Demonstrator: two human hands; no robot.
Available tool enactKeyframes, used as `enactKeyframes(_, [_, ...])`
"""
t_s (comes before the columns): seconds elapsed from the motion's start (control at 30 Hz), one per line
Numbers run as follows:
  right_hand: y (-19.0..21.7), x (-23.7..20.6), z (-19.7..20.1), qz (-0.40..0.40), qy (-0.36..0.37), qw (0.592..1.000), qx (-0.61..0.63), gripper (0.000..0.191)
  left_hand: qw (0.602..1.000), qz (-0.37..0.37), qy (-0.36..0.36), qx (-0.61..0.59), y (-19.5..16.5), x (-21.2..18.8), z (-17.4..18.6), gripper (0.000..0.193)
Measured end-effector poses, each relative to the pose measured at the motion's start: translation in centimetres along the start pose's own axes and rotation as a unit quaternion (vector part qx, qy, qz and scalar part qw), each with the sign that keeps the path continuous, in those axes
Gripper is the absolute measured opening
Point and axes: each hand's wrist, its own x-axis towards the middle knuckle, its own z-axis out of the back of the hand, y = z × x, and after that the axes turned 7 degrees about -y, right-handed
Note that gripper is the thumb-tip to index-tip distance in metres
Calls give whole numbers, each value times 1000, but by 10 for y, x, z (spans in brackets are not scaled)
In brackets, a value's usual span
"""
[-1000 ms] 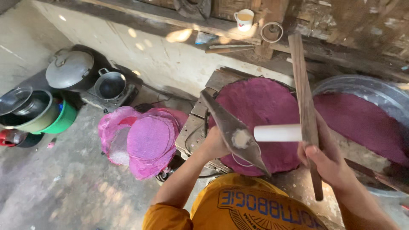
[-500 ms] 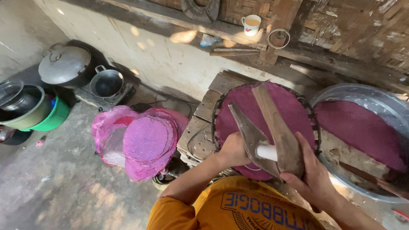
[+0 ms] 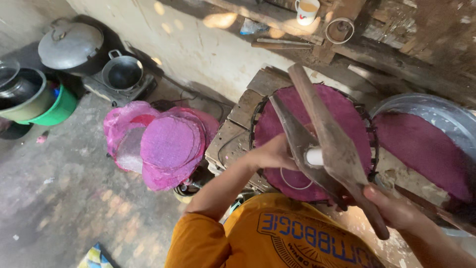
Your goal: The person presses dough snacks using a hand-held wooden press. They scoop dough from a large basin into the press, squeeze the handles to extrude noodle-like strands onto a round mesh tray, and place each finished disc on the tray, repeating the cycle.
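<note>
Big grey metal basin (image 3: 421,101) at 3 o'clock, holding its own purple sheet, same as a second ago. Round purple sheet on the wire-rimmed frame (image 3: 342,114) dead centre on the wooden counter (image 3: 233,134), lying flat, not lifted. Long flat wooden paddle (image 3: 332,139) now swung right across that sheet, tip toward 11 o'clock, no longer upright off at the right. Gripped at the handle by the right hand (image 3: 396,208), clenched, at 5 o'clock. Grey pointed blade (image 3: 295,134) just beside it, grasped by the left hand (image 3: 272,154). Short white tube (image 3: 314,157) wedged between the two, mostly covered now. So: both tools brought together over the sheet.
</note>
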Motion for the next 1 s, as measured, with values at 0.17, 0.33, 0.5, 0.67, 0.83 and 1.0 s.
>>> enactKeyframes(0.17, [30,-24,-2,39,214,968,125,105,879,-135,158,-430,-58,44,32,113])
enactKeyframes(0.33, [63,-52,-2,95,150,976,122,89,897,-169,153,-379,-60,47,16,119])
enactKeyframes(0.5, [45,-40,12,7,120,983,136,90,889,-119,-4,-441,0,57,11,107])
enactKeyframes(0.67, [29,-19,22,-253,-94,963,4,96,793,-77,-68,-601,67,55,12,92])
enactKeyframes(0.83, [19,-18,31,-258,-123,957,-49,80,771,-110,-71,-624,85,48,9,92])
enactKeyframes(1.0, [-5,-16,41,-232,-84,967,-57,76,774,-121,-100,-614,79,34,8,100])
